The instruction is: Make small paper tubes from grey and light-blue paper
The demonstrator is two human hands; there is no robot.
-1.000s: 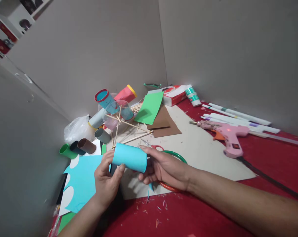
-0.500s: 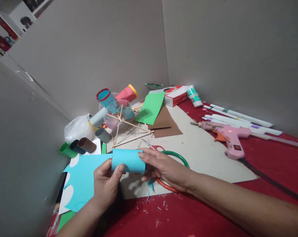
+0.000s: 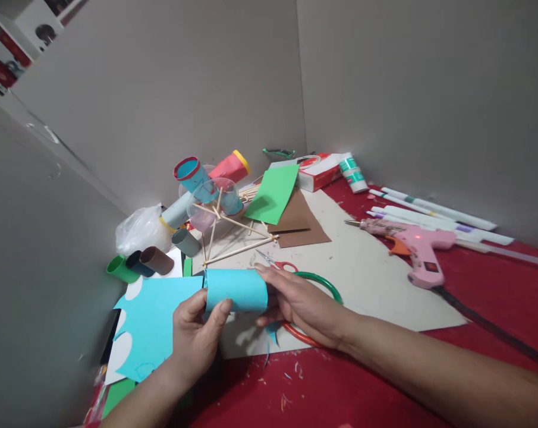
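Observation:
Both of my hands hold a light blue paper roll point(image 3: 236, 289) lying sideways just above the table. My left hand point(image 3: 196, 336) grips its left end, thumb pressed on the front. My right hand point(image 3: 299, 300) closes round its right end, fingers laid along the top. Under the roll lie a cut sheet of light blue paper point(image 3: 153, 324) and a beige cardboard sheet point(image 3: 362, 279). A green and red ring point(image 3: 315, 282) lies beneath my right hand. Small red-handled scissors point(image 3: 278, 264) rest just behind the roll.
A stick frame with coloured tubes point(image 3: 210, 202) stands at the back. Small tubes point(image 3: 146, 261) lie at the left beside a plastic bag point(image 3: 141, 229). Green paper point(image 3: 273, 193), brown paper point(image 3: 302, 223), a pink glue gun point(image 3: 414, 249), glue sticks point(image 3: 433, 208) and a glue bottle point(image 3: 352, 174) lie to the right.
The blue roll has turned slightly in my hands and now sits level. Both hands keep their grip; the view has shifted a little.

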